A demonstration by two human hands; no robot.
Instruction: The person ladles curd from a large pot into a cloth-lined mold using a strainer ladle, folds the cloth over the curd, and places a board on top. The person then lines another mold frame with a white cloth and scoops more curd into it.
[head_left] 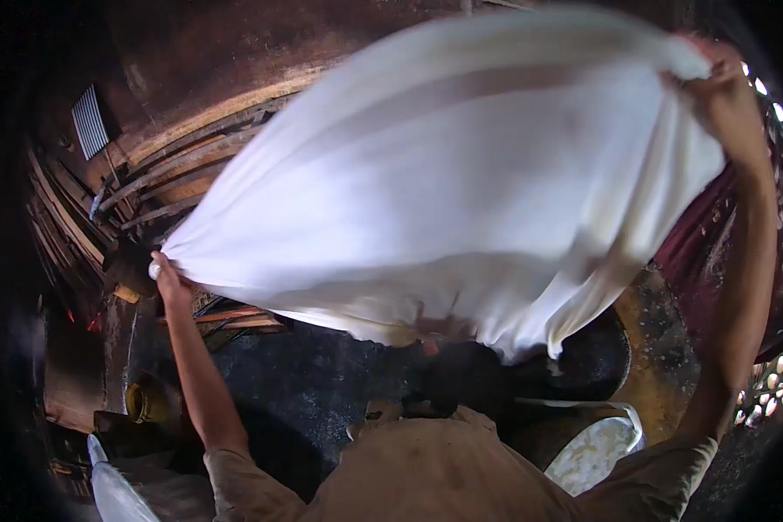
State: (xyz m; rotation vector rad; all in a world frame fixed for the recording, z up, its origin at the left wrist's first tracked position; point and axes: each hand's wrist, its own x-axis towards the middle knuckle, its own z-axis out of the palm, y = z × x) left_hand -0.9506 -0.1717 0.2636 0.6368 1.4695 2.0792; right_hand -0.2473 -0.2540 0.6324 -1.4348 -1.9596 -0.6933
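Observation:
A large white cloth (426, 191) is stretched out in the air in front of me, billowing between both hands. My left hand (172, 277) is closed around one gathered corner, low at the left. Higher up at the right, my right hand (724, 96) grips another part of its edge, with the arm raised. The cloth's lower edge hangs in loose folds over a dark round vessel (619, 348), hiding much of it. Motion blurs the upper edge of the cloth.
Wooden planks (183, 174) are stacked along the wall at the left. A yellowish container (146, 402) stands at the lower left. A bucket with whitish contents (596, 452) is at my lower right. Dark red fabric (722, 252) hangs beside a perforated wall (770, 383).

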